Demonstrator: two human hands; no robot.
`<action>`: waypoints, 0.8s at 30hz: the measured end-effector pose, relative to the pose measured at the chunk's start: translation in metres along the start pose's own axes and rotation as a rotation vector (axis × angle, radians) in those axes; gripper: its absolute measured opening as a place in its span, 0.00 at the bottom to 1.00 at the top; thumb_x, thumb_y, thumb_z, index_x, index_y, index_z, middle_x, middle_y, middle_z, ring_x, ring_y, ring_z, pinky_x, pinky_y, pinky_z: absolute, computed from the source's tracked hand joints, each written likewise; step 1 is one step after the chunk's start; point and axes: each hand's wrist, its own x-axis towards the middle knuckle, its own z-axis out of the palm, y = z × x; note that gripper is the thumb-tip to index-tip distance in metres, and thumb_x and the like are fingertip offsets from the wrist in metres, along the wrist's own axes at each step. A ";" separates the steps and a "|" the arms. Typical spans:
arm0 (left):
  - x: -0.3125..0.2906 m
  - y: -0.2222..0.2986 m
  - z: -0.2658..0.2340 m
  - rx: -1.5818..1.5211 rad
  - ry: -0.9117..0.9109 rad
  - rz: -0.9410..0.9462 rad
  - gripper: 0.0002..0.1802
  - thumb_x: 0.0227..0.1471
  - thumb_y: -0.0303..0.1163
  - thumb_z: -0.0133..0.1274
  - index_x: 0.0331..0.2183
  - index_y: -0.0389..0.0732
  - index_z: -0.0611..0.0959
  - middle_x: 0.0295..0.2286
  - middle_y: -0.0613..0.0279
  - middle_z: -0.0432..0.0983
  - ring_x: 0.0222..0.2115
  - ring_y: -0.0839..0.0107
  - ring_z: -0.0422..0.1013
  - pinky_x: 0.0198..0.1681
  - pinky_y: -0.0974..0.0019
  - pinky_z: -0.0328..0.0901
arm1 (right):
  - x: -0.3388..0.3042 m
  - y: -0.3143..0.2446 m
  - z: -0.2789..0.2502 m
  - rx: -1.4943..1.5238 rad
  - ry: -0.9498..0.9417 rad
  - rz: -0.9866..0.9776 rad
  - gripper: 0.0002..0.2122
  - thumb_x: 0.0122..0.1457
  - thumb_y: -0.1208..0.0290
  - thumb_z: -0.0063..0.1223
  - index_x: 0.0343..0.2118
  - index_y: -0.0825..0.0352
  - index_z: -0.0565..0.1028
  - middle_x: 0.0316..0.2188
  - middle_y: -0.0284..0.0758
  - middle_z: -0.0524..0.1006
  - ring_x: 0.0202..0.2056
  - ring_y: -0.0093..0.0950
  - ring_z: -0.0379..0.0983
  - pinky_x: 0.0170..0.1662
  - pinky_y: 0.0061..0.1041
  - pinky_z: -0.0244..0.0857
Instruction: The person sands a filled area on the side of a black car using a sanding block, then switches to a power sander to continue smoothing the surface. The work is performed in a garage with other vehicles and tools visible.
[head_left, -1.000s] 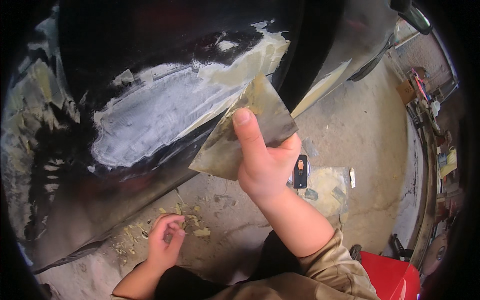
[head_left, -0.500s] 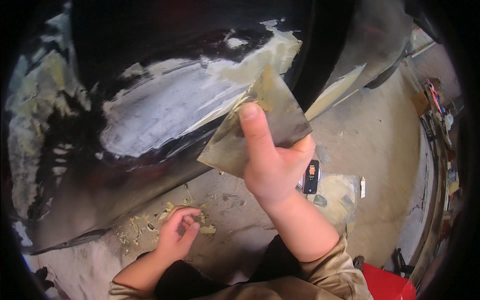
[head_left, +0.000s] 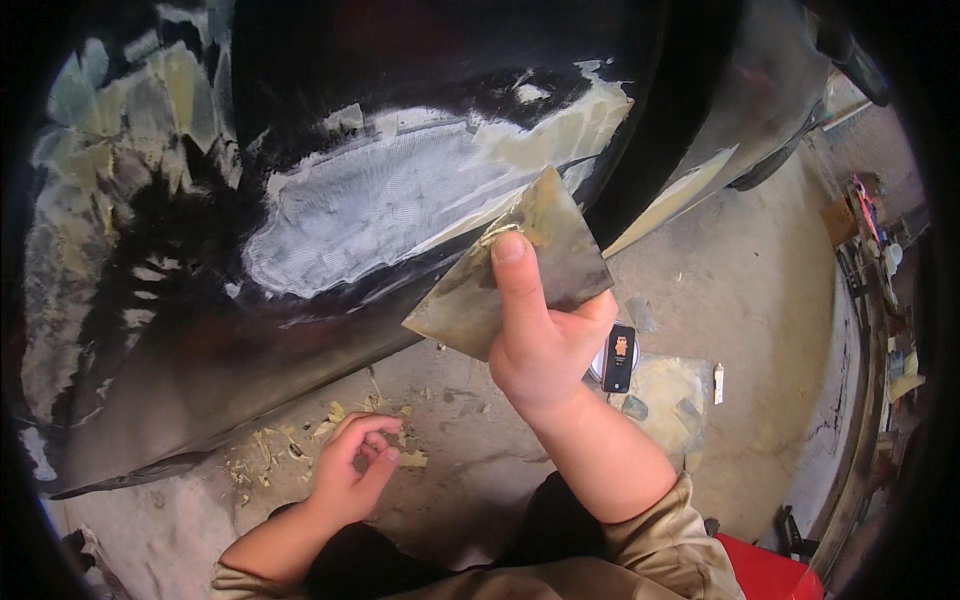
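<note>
My right hand [head_left: 545,345] grips a flat, square putty spreader [head_left: 460,290], thumb pressed on its face and fingers hidden behind. Yellowish putty smears the spreader's upper corner, with a small ridge at the thumb tip. Behind it stands a dark car body panel [head_left: 330,50] with a broad patch of putty [head_left: 370,195], white and scratched in the middle, pale yellow toward the upper right. In this view the spreader overlaps the patch's lower right edge; I cannot tell whether they touch. My left hand [head_left: 352,465] is empty, fingers loosely bent and thumb apart, low above the floor.
Dried putty scraps [head_left: 265,450] litter the floor below the panel. To the right lie a phone [head_left: 620,358] on a round lid or can, a putty-smeared sheet [head_left: 665,395] and a small white tube [head_left: 718,383]. A red object [head_left: 765,570] sits at lower right, near a cluttered shelf [head_left: 870,300].
The panel and its patch have shifted right in the view. My right hand with the spreader sits slightly lower, a little farther off the patch. My left hand has hardly moved.
</note>
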 end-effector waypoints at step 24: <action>-0.002 0.012 0.021 0.082 -0.014 0.012 0.16 0.56 0.18 0.56 0.48 0.37 0.80 0.42 0.59 0.74 0.33 0.77 0.71 0.34 0.74 0.67 | 0.011 -0.014 -0.001 0.080 -0.006 0.096 0.08 0.61 0.76 0.64 0.41 0.73 0.82 0.34 0.27 0.82 0.35 0.13 0.74 0.39 0.17 0.69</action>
